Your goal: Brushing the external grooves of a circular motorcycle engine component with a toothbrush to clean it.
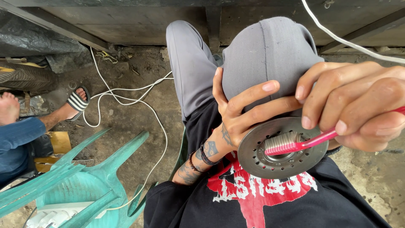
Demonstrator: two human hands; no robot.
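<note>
My left hand (242, 112) holds a round grey metal disc (270, 162) with small holes around its face, gripping it from behind above my lap. My right hand (358, 107) grips a pink toothbrush (314, 141) by its handle, and the bristles rest on the middle of the disc. Dark bead bracelets sit on my left wrist. My grey-trousered knees rise behind the hands, and my black shirt with a red and white print lies below.
An overturned green plastic chair (84, 185) lies at the lower left. White cable (126, 101) trails over the dirt floor. Another person's sandalled foot (76, 103) and blue-trousered leg (19, 139) are at the left. A dark wall base runs along the top.
</note>
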